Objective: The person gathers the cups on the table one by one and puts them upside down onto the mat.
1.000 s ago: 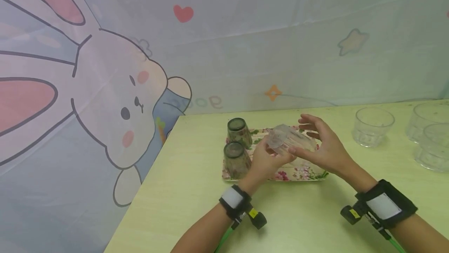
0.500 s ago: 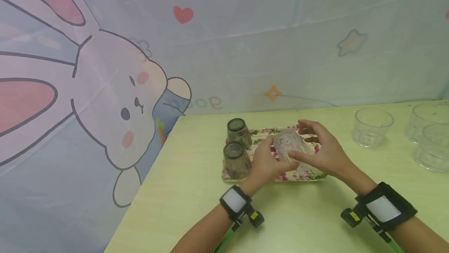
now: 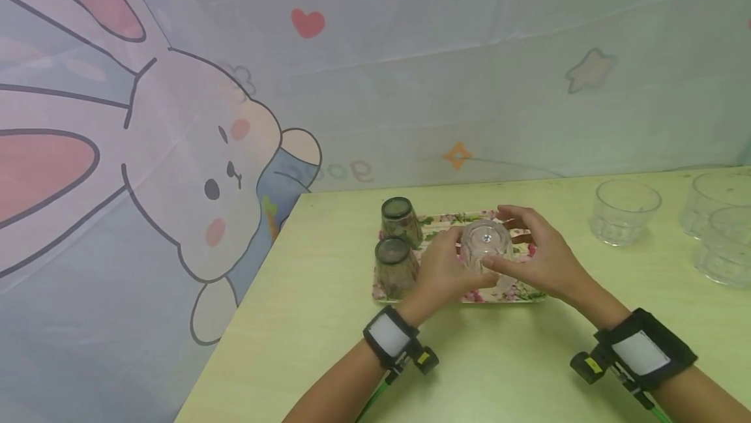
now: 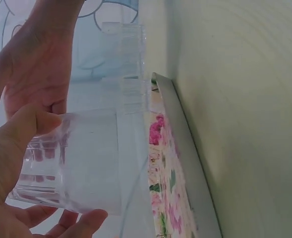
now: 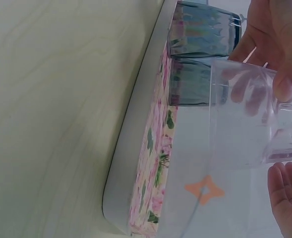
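Above the floral tray [image 3: 475, 298] my left hand [image 3: 448, 266] grips a clear glass [image 3: 485, 244], its mouth downward and its thick base up. The left wrist view has the left thumb [image 4: 46, 121] on one side of the glass and curled fingers [image 4: 88, 225] on the other. My right hand [image 3: 548, 257] is spread around the right side, its thumb [image 3: 499, 263] overlapping the glass in the head view. In the right wrist view its fingertips [image 5: 282, 173] lie close beside the glass; contact is unclear. A gap shows between the glass's rim and the tray.
Two greenish glasses, a far one [image 3: 400, 221] and a near one [image 3: 396, 270], stand upside down on the tray's left end. Several clear glasses stand upright at right, including one [image 3: 623, 214] nearest the tray. A rabbit-printed cloth [image 3: 223, 169] hangs behind the table.
The clear glass has turned from lying tilted to mouth-down and shifted slightly right and nearer me. My left hand has rotated with it; the right hand has lowered slightly around it.
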A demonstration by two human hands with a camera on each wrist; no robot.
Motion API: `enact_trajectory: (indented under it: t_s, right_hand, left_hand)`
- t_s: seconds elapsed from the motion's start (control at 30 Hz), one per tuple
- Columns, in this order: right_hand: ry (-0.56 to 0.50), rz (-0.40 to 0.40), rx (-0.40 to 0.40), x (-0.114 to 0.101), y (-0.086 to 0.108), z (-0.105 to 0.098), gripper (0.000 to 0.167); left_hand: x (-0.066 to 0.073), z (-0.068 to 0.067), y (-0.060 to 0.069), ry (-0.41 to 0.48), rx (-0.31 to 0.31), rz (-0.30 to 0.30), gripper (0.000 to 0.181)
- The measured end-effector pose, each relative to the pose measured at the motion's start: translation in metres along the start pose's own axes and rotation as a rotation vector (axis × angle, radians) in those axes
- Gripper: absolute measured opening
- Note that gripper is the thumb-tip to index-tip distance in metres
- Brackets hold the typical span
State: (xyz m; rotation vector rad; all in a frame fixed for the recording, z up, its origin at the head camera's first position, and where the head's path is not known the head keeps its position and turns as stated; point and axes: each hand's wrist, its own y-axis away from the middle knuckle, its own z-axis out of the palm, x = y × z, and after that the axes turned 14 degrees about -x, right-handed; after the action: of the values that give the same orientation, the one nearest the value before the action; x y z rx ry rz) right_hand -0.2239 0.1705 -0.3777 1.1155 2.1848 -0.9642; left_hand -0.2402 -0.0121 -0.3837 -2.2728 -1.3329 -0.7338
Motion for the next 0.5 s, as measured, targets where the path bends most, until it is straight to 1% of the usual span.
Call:
enact_trajectory:
  t_s: [0.1, 0.27, 0.5]
  right_hand:
    - [-0.006, -0.005, -0.01, 0.0002, 0.0004, 0.0006, 0.077]
    - [-0.014, -0.005, -0.024, 0.0004, 0.001, 0.0019, 0.075]
    - [-0.008, -0.005, -0.032, 0.002, 0.0024, 0.0033, 0.075]
  left_hand:
    - [0.0008, -0.0035, 0.0007, -0.039, -0.011, 0.002, 0.07]
    - [0.0005, -0.0067, 0.0016, -0.073, -0.022, 0.019, 0.066]
    - [-0.0025, -0.008, 0.0014, -0.038, -0.018, 0.05, 0.065]
